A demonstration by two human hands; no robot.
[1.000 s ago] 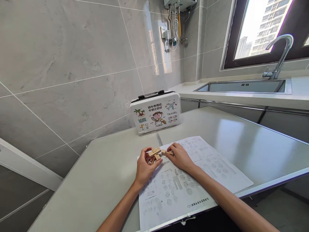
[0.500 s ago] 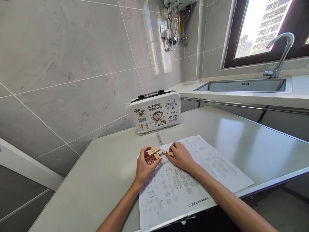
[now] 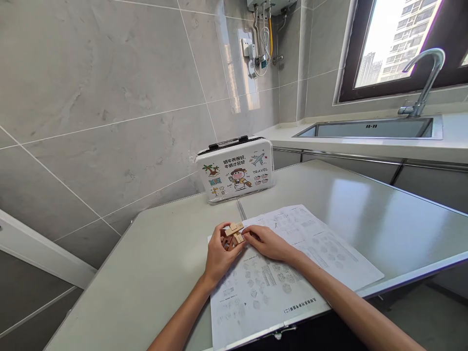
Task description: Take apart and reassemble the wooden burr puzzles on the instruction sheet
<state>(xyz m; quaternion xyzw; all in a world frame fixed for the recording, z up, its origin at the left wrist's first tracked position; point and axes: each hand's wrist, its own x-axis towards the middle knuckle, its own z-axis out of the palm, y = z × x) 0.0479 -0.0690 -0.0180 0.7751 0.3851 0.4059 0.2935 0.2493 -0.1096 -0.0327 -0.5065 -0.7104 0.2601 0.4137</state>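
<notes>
My left hand (image 3: 218,253) is wrapped round a partly assembled wooden burr puzzle (image 3: 234,229), made of light and reddish-brown notched sticks that cross one another. Thumb and fingers grip it from the left and below, a little above the printed sheet. At the puzzle's right side, my right hand (image 3: 268,242) is closed with its fingertips against or very near the pale sticks. The small notched piece it carried is mostly hidden behind the fingers now. Beneath both hands lies a large white instruction sheet (image 3: 256,304) printed with puzzle diagrams.
A white cartoon-printed case (image 3: 237,170) with a black handle stands upright at the back of the pale table (image 3: 153,273), close to the tiled wall. Off to the right are a counter with a sink (image 3: 373,129) and a faucet (image 3: 426,83).
My right hand has moved left to the puzzle, and the notched piece in its fingers has gone from view. My left hand holds the puzzle in nearly the same place.
</notes>
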